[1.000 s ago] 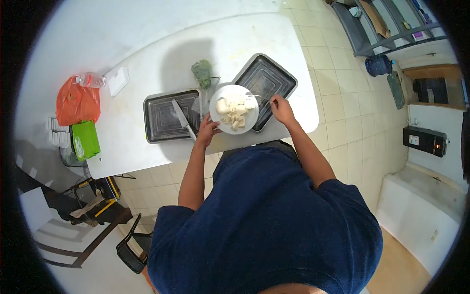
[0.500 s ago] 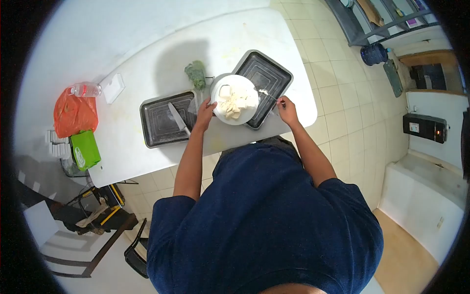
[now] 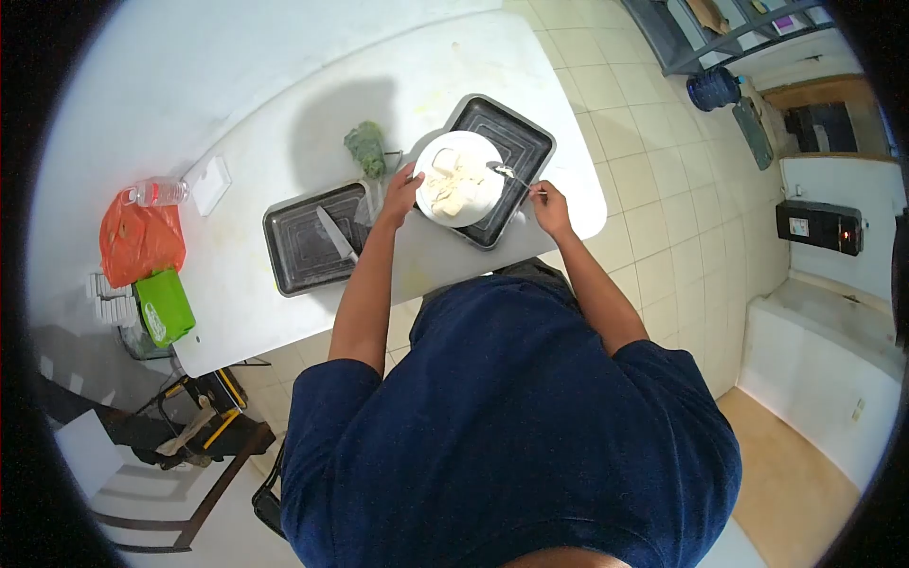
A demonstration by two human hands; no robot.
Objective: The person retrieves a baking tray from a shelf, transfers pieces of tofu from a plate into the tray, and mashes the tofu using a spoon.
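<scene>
My left hand (image 3: 401, 197) is closed on the left rim of a white plate (image 3: 489, 151), which is held above a dark baking tray (image 3: 519, 142). On the plate lie pale, soft-looking chunks (image 3: 453, 189), some broken up; I cannot tell what food they are. My right hand (image 3: 550, 208) pinches the handle of a metal spoon (image 3: 512, 174), with its head over the plate's right edge and pale bits on it. A second dark baking tray (image 3: 295, 248), left of my left hand, has a knife (image 3: 336, 233) lying in it.
A green leafy bundle (image 3: 365, 150) lies beyond the left tray on the white table (image 3: 237, 293). Along the left are a white box (image 3: 210, 186), a plastic bottle (image 3: 163, 192), an orange bag (image 3: 142, 239) and a green pack (image 3: 165, 308). A chair (image 3: 213, 492) stands lower left.
The spoon's head has moved left, from beside the plate to over its right edge. My left hand still grips the plate. The whole view has shifted slightly.
</scene>
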